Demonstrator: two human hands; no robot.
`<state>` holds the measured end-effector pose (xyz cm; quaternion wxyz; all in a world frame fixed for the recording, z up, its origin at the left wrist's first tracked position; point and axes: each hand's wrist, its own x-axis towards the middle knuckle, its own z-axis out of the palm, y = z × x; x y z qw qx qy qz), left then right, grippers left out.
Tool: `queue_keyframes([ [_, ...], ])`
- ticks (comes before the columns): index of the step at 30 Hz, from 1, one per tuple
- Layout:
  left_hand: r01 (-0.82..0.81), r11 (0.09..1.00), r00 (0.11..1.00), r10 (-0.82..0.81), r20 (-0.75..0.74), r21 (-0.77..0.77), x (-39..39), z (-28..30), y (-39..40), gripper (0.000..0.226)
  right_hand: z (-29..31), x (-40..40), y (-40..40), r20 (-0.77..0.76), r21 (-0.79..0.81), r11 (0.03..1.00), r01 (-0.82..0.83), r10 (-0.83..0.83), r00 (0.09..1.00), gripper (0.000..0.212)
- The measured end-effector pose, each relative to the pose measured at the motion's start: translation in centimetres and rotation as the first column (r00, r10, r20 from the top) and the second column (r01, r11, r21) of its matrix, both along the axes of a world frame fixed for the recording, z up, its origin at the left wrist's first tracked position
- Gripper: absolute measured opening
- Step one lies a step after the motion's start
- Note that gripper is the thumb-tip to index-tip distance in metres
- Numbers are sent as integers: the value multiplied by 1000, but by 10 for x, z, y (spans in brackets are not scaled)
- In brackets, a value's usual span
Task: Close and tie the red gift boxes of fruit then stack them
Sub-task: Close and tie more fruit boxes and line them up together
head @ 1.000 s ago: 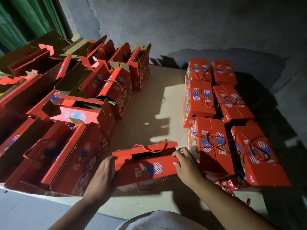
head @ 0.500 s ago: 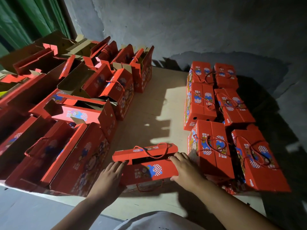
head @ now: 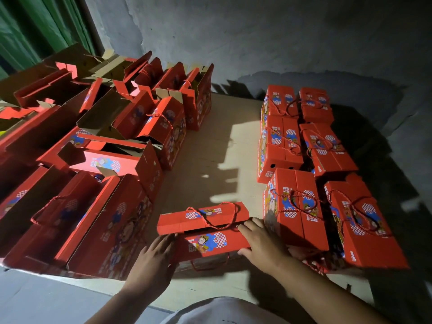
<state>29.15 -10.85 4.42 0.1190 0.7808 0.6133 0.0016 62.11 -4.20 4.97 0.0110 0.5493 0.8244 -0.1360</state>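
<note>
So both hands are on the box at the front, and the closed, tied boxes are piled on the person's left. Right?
Not quite. Both hands, left and right, are on the front box, but the head view shows the closed, tied boxes on the person's right; the open boxes are on the left.

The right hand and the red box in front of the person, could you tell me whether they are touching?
Touching. The head view shows the right hand lying flat on the near flap of the red box, fingers overlapping its right end.
</note>
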Motion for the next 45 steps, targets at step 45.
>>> queue_keyframes([
  [45,49,999,998,-49,34,7,-12,6,60,56,6,-15,43,-278,-103,900,423,-434,857,89],
])
